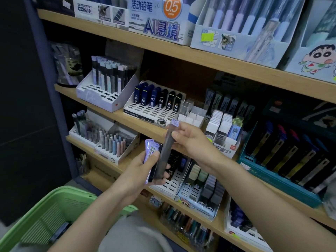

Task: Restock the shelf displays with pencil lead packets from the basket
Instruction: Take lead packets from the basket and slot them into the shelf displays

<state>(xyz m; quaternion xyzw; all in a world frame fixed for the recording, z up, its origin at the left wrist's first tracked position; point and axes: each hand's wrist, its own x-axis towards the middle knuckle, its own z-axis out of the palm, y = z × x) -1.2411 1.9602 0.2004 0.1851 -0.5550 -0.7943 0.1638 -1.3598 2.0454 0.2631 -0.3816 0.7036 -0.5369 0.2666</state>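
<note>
Head view looks down at two bare forearms raised in front of a wooden stationery shelf [131, 118]. The left hand [140, 171] is curled round a small stack of pencil lead packets [149, 151] with purple edges, its thumb pressed across the front of them. The right hand [194, 142] pinches the upper part of one long dark packet [163, 155] between thumb and fingertips. This packet stands nearly upright, its purple top above the fingers and its lower end resting against the stack in the left hand.

Behind the hands, on the middle shelf board, a white slotted display [98, 100] holds tall lead tubes in its back rows. Just beside it, a second slotted display [145, 109] carries a row of dark blue and black lead cases [145, 95].

At the lower left a green plastic basket [45, 202] sits near the person's knees, well apart from the hands. A dark flat item [61, 231] lies inside it, too blurred to identify.
</note>
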